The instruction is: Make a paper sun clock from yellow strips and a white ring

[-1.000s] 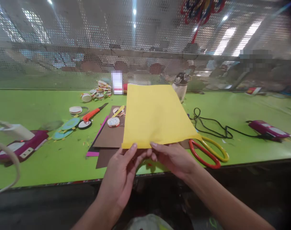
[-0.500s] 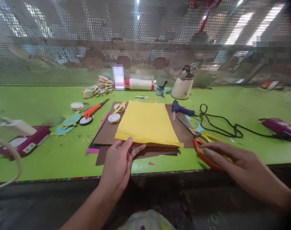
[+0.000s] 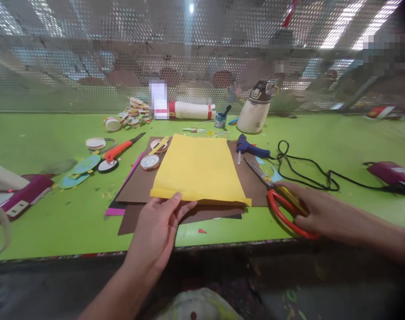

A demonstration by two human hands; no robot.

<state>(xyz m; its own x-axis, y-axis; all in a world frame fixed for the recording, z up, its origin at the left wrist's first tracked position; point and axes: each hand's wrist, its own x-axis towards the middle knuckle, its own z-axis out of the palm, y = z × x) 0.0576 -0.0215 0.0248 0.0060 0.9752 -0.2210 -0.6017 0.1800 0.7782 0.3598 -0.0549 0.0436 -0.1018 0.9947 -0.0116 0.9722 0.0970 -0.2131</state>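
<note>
My left hand (image 3: 160, 226) pinches the near edge of a yellow sheet (image 3: 198, 166), thumb on top and fingers beneath. A folded strip runs along that edge. The sheet lies over brown sheets (image 3: 135, 186), with black and magenta edges showing under them. At the right, my right hand (image 3: 312, 206) is closed round the yellow part of the handles of the scissors (image 3: 282, 211); a red loop sticks out below. The blades point away to the left over the brown sheet. Some of my right fingers are hidden.
A blue glue gun (image 3: 252, 149) with a looping black cord lies beyond the scissors. To the left are an orange-handled knife (image 3: 120, 150), pale blue discs (image 3: 85, 164) and a purple power strip (image 3: 25, 191). A white jug (image 3: 254, 111) and small jar (image 3: 220, 120) stand at the back.
My right hand has moved onto the scissors' handles and closed on them. My left hand still holds the yellow sheet's edge. The view has shifted slightly.
</note>
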